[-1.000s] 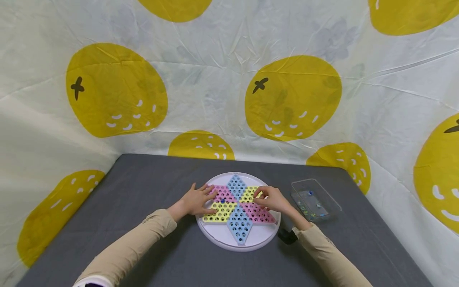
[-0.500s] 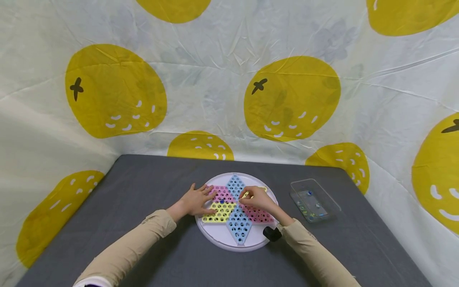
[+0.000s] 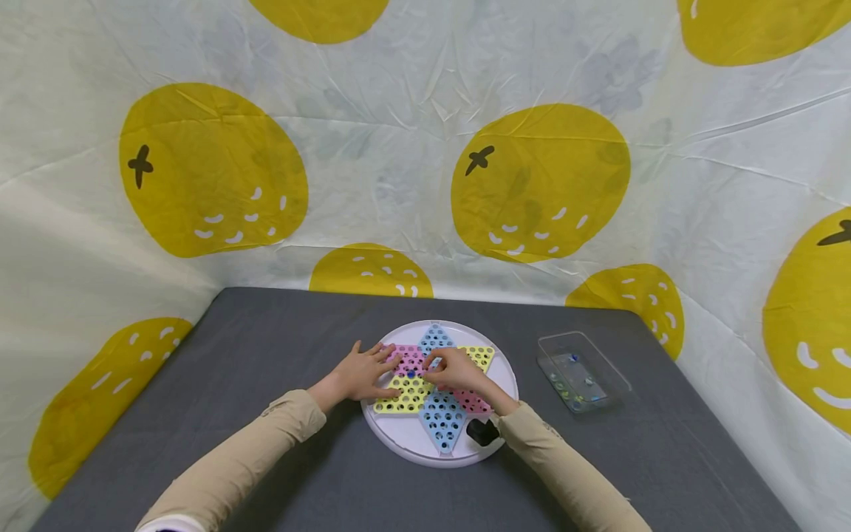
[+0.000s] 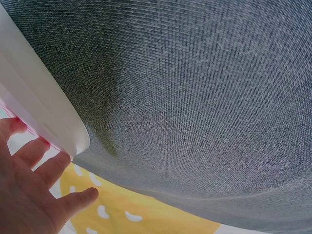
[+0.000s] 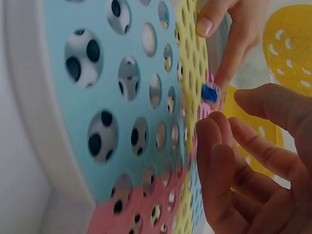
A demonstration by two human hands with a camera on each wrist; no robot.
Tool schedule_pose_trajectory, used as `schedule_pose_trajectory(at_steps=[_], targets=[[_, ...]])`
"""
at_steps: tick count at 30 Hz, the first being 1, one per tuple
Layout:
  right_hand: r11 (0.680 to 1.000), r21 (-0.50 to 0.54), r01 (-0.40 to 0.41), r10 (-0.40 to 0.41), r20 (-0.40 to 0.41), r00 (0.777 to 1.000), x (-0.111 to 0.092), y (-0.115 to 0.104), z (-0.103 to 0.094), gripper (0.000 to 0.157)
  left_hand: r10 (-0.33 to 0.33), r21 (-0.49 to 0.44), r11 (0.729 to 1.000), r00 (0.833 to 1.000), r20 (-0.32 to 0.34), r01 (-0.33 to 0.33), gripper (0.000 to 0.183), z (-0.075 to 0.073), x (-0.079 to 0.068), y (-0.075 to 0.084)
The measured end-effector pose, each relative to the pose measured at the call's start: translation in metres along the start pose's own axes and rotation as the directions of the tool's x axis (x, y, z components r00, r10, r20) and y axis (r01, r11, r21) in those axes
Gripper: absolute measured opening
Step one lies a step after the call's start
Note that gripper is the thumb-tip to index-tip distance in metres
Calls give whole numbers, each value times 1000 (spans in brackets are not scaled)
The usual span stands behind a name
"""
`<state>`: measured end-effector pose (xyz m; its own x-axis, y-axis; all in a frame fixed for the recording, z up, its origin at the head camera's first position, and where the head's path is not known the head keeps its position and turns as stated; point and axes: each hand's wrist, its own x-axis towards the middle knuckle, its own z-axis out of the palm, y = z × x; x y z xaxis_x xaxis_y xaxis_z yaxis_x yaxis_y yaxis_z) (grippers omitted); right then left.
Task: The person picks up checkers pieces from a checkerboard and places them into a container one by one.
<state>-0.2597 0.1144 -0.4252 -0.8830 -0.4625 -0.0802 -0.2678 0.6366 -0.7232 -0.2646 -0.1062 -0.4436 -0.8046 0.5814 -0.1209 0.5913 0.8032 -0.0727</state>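
A round white Chinese checkers board (image 3: 399,443) lies on the grey tabletop, its star of holes coloured pink, yellow and blue. One blue marble (image 3: 411,374) sits on its left part, near where pink meets yellow. My left hand (image 3: 361,374) is spread over the board's left edge, fingers on the pink and yellow areas. Just right of the marble is my right hand (image 3: 457,371), low over the star's middle. In the right wrist view, the right hand (image 5: 263,165) has bent fingers with thumb and forefinger apart; the marble (image 5: 210,92) shows beyond that gap. Nothing is visible between them.
A clear plastic box (image 3: 578,395) holding several blue and green marbles stands right of the board. A dark wrist camera (image 3: 482,431) hangs under the right wrist. A white cloth with yellow fruit prints (image 3: 541,181) rises behind the table.
My right hand has moved left across the board, from the right yellow area to beside the blue marble. The left hand and the marble have stayed put.
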Motion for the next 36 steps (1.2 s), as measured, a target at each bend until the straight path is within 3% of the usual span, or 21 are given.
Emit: schedule_pose_trajectory(at_steps=[21,36], targets=[[1000,-20,-9,9,12,1000,17,-9,19,21,25,-21,999,999,-24,-25,73,3,0,-2],[997,-78,-15,12,-38,999,21,-8,24,17,24,-25,999,1000,-12,-24,74,4,0,-3]])
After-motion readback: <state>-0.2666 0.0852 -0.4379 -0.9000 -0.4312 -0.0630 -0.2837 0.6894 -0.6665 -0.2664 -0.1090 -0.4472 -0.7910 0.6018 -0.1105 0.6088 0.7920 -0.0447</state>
